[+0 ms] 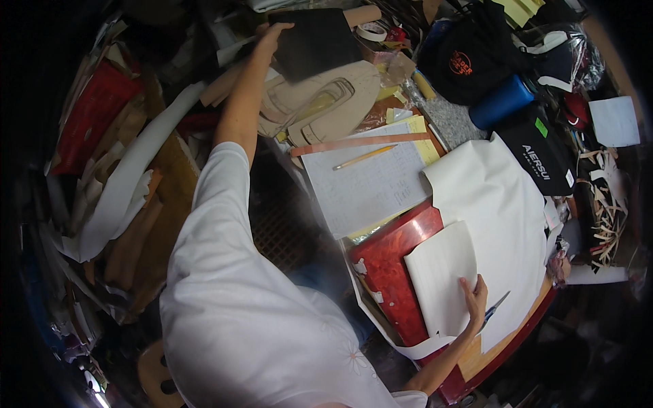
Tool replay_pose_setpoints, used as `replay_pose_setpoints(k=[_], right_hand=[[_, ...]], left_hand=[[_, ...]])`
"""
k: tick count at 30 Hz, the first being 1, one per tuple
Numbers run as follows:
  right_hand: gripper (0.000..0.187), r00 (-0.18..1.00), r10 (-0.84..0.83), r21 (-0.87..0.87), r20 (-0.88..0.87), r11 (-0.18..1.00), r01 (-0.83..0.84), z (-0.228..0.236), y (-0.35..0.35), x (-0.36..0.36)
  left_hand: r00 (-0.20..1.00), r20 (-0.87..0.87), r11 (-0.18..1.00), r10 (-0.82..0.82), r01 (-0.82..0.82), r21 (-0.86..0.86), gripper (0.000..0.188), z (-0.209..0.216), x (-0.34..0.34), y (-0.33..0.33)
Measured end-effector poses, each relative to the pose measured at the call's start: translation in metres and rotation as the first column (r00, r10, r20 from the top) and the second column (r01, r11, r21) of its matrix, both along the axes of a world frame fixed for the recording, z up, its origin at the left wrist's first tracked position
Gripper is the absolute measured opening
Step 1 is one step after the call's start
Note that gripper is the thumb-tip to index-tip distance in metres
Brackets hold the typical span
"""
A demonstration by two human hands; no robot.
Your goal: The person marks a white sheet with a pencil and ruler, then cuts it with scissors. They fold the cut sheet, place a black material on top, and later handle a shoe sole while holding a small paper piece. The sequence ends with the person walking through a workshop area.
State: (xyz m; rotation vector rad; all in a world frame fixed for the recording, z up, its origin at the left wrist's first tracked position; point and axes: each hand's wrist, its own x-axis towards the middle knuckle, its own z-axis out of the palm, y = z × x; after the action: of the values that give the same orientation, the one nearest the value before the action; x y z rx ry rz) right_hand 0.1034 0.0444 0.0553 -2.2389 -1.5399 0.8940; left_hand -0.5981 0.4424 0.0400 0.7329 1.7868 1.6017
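Left hand [272, 37] at dark sheet's [316, 44] edge, right hand [475, 296] at white piece's [442, 262] edge; can't tell if either pinches | piece overlies red board [391, 265], tabletop [490, 362] | piece looks cut out; larger white sheet [496, 197] apparently left

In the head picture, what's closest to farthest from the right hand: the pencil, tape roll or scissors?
1. Scissors, just right of the right hand.
2. Pencil, up and left, on the papers.
3. Tape roll, near the picture's top.
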Motion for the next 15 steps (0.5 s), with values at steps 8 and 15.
replay_pose_setpoints(k=[8,15], right_hand=[[0.032,0.989,0.143,-0.023,-0.032,0.989,-0.144,0.014,0.000,-0.013],[0.028,0.957,-0.156,0.166,-0.245,0.966,0.200,0.058,-0.063,-0.044]], left_hand=[[0.969,0.144,0.979,-0.201,0.192,0.073,0.068,0.002,0.020,0.013],[0.903,-0.411,0.895,-0.124,0.281,0.347,0.053,0.081,0.101,-0.005]])
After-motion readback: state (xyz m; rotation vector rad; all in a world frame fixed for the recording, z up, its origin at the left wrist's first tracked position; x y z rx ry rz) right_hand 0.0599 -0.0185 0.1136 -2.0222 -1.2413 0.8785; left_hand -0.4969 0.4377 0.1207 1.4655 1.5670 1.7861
